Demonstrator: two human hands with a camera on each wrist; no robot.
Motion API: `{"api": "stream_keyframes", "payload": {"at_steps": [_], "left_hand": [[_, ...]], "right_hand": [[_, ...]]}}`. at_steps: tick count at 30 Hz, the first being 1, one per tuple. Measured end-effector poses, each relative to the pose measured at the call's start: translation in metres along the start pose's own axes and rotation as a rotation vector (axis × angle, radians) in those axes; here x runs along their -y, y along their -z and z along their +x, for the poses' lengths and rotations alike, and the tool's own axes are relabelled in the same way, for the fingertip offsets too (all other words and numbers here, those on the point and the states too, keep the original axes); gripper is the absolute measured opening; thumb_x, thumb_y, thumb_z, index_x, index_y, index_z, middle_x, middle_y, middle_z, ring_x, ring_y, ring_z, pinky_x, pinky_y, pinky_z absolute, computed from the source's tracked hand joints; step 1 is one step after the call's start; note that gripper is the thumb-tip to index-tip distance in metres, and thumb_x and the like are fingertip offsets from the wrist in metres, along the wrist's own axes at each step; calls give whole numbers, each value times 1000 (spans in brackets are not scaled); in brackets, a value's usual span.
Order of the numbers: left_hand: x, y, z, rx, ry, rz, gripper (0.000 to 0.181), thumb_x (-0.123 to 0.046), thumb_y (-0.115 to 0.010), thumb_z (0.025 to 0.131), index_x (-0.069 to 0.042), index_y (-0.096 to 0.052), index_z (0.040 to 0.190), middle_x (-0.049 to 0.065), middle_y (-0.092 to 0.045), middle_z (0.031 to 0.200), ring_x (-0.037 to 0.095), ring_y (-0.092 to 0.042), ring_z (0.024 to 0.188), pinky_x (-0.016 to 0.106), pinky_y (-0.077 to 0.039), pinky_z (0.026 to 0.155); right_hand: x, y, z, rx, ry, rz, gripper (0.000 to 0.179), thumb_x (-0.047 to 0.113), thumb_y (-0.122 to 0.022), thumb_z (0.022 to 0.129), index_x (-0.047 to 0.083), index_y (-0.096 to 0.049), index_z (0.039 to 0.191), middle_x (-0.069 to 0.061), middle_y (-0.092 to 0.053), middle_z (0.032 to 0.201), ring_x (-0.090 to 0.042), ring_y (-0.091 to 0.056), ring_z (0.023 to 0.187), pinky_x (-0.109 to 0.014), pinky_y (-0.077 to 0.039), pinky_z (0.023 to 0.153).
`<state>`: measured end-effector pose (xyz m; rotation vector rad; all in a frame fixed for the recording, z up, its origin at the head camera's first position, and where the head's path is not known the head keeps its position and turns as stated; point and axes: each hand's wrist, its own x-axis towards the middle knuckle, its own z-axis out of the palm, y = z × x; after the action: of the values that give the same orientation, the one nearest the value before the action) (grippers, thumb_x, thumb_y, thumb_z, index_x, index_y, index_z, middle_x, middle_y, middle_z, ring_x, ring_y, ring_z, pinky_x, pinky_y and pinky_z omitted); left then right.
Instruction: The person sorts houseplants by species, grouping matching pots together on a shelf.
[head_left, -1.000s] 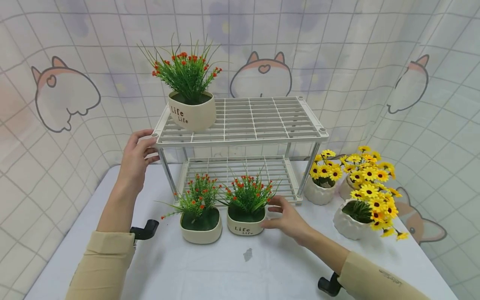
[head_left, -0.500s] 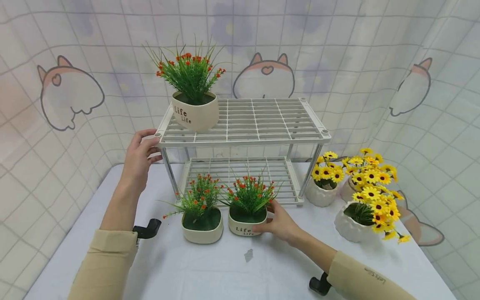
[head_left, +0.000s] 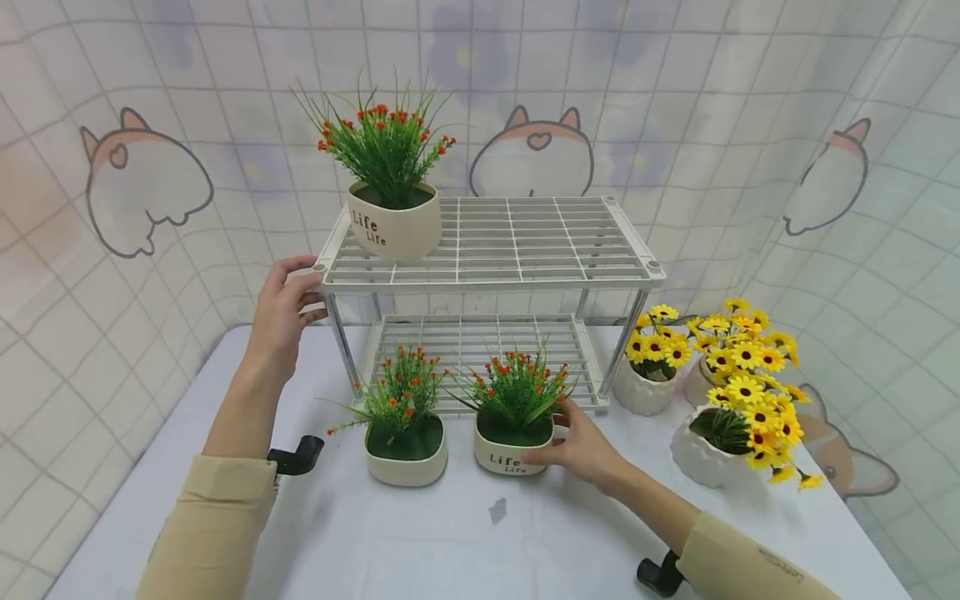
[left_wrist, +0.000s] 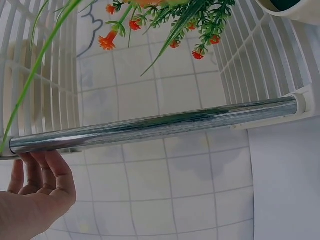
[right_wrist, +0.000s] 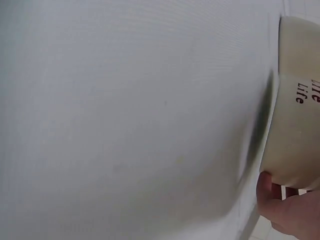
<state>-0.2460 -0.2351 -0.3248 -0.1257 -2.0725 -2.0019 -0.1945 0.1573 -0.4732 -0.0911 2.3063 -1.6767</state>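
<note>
My left hand grips the front left corner of the white two-tier rack, thumb on the top shelf. In the left wrist view its fingers curl up against the end of a chrome post. My right hand holds the right side of a cream oval flowerpot marked "Life", with red-flowered greenery. Its thumb lies across the pot's front; the other fingers are partly hidden behind. In the right wrist view, a dark shadow runs along the pot's lower edge. A similar pot stands to its left.
Another "Life" pot stands on the top shelf's left end. Right of the rack are three white pots of yellow flowers, the nearest one tilted. The lower shelf lies behind the two front pots. A patterned curtain surrounds the white-covered table.
My right hand closed in on the pot, then shifted right with it, widening the gap to the pot on the left. The left hand keeps its grip on the rack corner.
</note>
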Motion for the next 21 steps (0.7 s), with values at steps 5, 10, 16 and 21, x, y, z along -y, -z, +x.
{"api": "stream_keyframes", "payload": {"at_steps": [5, 10, 16, 21], "left_hand": [[1, -2, -1, 1, -4, 23, 32, -30, -49, 109, -16, -45, 137, 2, -61, 119, 16, -58, 104, 34, -42, 91], [1, -2, -1, -1, -15, 42, 34, -31, -49, 109, -15, -45, 139, 3, -61, 121, 15, -58, 105, 34, -42, 91], [0, -2, -2, -8, -9, 22, 31, -30, -50, 108, -17, -46, 136, 4, -62, 120, 17, -58, 104, 34, -42, 91], [-1, -3, -2, -13, -12, 28, 31, -30, -50, 108, -17, -47, 136, -1, -62, 116, 17, -59, 105, 35, -42, 91]], "right_hand": [[10, 13, -14, 16, -11, -49, 112, 25, -93, 77, -3, -20, 158, -26, -42, 151, -46, -53, 128, -53, -47, 102], [26, 25, -27, 60, 68, -79, 103, 26, -93, 77, 2, -30, 154, -23, -44, 149, -41, -49, 134, -49, -49, 102], [47, 35, -41, 84, 177, -116, 93, 26, -93, 77, 7, -39, 150, -15, -52, 143, -34, -48, 133, -51, -44, 106], [67, 38, -53, 71, 232, -149, 96, 29, -93, 76, 10, -38, 153, -11, -50, 148, -33, -46, 136, -53, -43, 106]]}}
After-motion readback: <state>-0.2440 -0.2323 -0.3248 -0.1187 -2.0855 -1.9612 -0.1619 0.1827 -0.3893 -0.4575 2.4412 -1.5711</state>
